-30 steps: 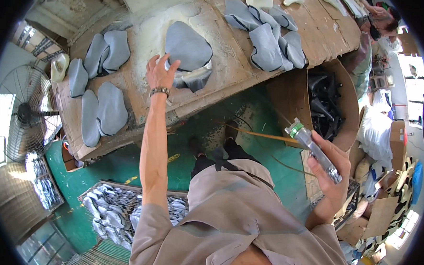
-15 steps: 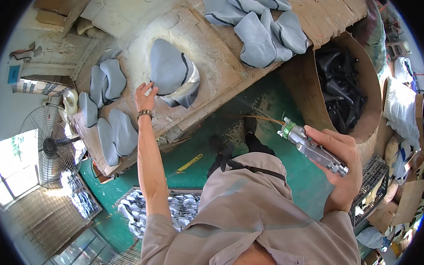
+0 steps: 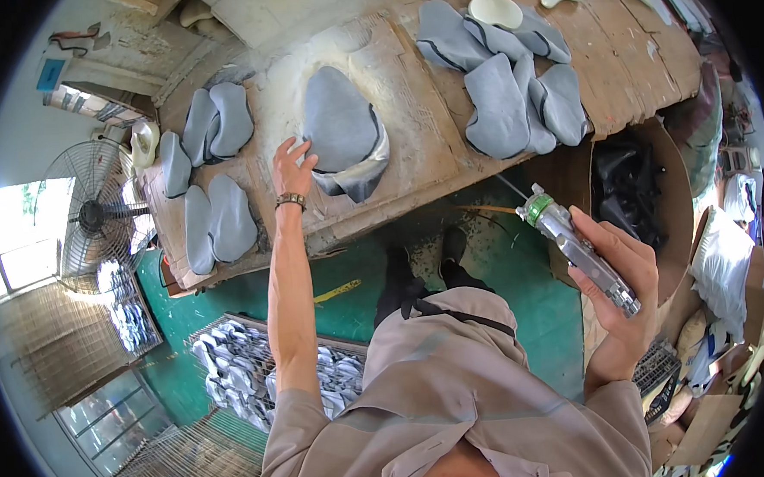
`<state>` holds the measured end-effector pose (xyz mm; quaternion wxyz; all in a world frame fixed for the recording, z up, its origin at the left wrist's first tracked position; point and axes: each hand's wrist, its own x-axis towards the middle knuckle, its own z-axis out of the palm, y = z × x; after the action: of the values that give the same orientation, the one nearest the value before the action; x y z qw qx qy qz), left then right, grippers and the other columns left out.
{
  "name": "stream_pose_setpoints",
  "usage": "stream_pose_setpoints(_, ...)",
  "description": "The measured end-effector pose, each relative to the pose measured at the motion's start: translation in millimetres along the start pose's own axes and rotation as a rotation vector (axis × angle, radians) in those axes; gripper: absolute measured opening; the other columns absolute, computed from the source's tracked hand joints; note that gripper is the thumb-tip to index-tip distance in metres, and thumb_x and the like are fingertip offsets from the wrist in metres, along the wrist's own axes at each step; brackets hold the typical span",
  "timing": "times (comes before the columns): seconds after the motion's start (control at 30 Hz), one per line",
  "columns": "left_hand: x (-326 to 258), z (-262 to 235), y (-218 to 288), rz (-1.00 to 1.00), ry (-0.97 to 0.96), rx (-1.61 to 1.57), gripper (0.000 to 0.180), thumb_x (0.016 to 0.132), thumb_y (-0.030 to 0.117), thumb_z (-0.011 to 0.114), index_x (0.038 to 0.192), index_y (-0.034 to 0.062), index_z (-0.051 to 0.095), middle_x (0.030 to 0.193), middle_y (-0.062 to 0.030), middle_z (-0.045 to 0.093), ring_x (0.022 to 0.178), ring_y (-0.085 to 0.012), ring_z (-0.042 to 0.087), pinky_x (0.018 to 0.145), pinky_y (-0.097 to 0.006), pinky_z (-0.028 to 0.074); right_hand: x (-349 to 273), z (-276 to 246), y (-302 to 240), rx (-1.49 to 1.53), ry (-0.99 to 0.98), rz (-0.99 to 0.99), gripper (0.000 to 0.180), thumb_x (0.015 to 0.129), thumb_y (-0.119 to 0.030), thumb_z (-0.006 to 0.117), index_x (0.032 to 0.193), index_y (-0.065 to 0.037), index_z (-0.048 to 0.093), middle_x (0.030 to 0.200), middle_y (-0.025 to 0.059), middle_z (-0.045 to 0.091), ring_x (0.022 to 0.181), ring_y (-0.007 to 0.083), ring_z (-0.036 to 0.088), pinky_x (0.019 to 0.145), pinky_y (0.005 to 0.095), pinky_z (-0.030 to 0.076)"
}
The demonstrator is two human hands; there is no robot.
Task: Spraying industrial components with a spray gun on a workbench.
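Note:
On the powdery bench board lies a grey saddle cover (image 3: 341,120) with dark edging; its near end shows a pale, shiny underside. My left hand (image 3: 293,170) is at the cover's left edge, fingers apart, and fingertips seem to touch that edge. A metal spray gun (image 3: 572,244) with a green ring is gripped in my right hand (image 3: 619,269), out past the bench's front edge, its nozzle toward the bench. More grey covers (image 3: 229,121) lie left of the board, and another pile of grey covers (image 3: 500,103) is on the right.
Cream saddle-shaped foam pieces (image 3: 495,8) rest by the right pile. A big cardboard drum (image 3: 672,249) holding black saddle-shaped parts (image 3: 625,187) stands right of the bench. At left are a wire-caged fan (image 3: 91,215) and, below my left arm, a rack of grey pieces (image 3: 233,367).
The whole view has swung, so the bench and covers sit further right in it. My left hand stays by the cover's edge, and my right hand keeps its hold on the spray gun.

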<state>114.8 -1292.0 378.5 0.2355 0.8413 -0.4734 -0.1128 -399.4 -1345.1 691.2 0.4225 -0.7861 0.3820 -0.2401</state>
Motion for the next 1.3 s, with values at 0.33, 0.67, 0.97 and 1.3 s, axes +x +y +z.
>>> stream_pose_setpoints(0.33,-29.8,27.9,24.1,-0.068,0.296,-0.333,0.054,0.091,0.006,0.066,0.145,0.0075,0.057,0.154,-0.0198,0.047,0.14,-0.0384,0.045,0.117,-0.045,0.037,36.2,45.1,-64.4,-0.184,0.019,-0.038,0.059,0.069,-0.002,0.072,0.128,0.004,0.069,0.093,0.0162,0.068,0.079,0.0236,0.065,0.076,0.0284,0.048)
stream_pose_setpoints(0.67,-113.5,11.6,-22.7,-0.363,0.528,-0.908,0.04,0.099,0.003,0.058,0.139,0.0029,0.061,0.136,-0.0105,0.055,0.124,-0.0207,0.058,0.103,-0.033,0.047,69.9,89.7,-108.0,-0.227,-0.092,-0.048,0.052,0.067,-0.006,0.072,0.118,0.004,0.074,0.087,0.0174,0.067,0.072,0.026,0.064,0.069,0.0308,0.048)
stream_pose_setpoints(0.97,-175.0,16.8,-67.4,-0.537,0.435,-0.774,0.031,0.096,-0.001,0.062,0.126,0.0029,0.07,0.126,-0.007,0.062,0.108,-0.0166,0.063,0.088,-0.03,0.053,78.5,107.7,-123.6,-0.365,-0.234,-0.109,0.063,0.079,-0.027,0.069,0.135,0.001,0.065,0.086,0.0159,0.066,0.075,0.0295,0.069,0.068,0.0365,0.054)
stream_pose_setpoints(1.3,-115.6,5.2,-26.8,-0.251,0.443,-0.743,0.028,0.097,-0.001,0.063,0.123,0.0042,0.072,0.126,-0.0066,0.065,0.11,-0.0147,0.063,0.09,-0.029,0.051,57.9,101.6,-116.7,-0.325,-0.058,-0.009,0.055,0.079,-0.002,0.072,0.133,0.006,0.064,0.09,0.0141,0.065,0.075,0.0216,0.062,0.07,0.0272,0.047)
